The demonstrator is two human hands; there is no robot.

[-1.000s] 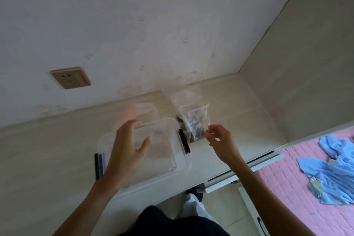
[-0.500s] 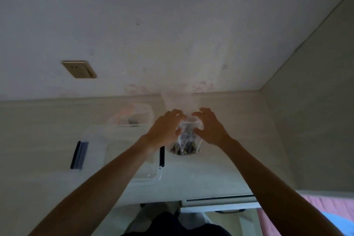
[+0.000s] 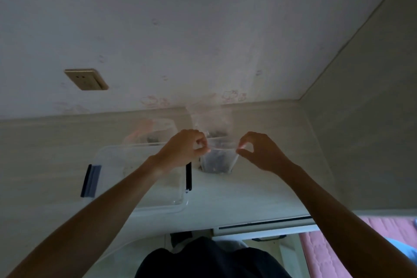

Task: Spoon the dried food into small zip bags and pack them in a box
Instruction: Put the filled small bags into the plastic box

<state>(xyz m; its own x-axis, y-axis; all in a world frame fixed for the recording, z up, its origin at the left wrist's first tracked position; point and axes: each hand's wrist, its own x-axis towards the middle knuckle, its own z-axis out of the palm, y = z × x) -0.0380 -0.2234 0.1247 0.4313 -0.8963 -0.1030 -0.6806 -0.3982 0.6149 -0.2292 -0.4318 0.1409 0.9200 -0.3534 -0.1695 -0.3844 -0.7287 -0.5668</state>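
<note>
Head view: looks down at two bare forearms reaching over a pale worktop (image 3: 237,196) set against a wall.
Zip bag: a small clear zip bag (image 3: 217,160) stands between the two hands, its bottom on or just above the worktop; which one is unclear.
Bag contents: dark dried food (image 3: 216,163) fills the lower part of the bag; the upper part is clear film.
Left hand: the left hand (image 3: 184,150) has its fingers curled and pinches the bag's top edge at the left corner.
Right hand: the right hand (image 3: 259,153) pinches the top edge at the right corner with thumb and forefinger, the other fingers loosely arched above.
Top edge: stretched level between the two pinches; whether the seal is closed cannot be told.
Box: a clear plastic box (image 3: 155,185) with dark side latches sits on the worktop just left of the bag, partly under the left forearm.
Behind the bag: a larger clear bag (image 3: 211,119) stands against the wall, with dark contents low down.
Behind the box: another clear container (image 3: 155,130), blurred, with a pinkish part.
Wall: a gold-coloured socket plate (image 3: 86,79) sits at upper left.
Lower right: a pink bed cover (image 3: 325,253) shows past the worktop's edge.
</note>
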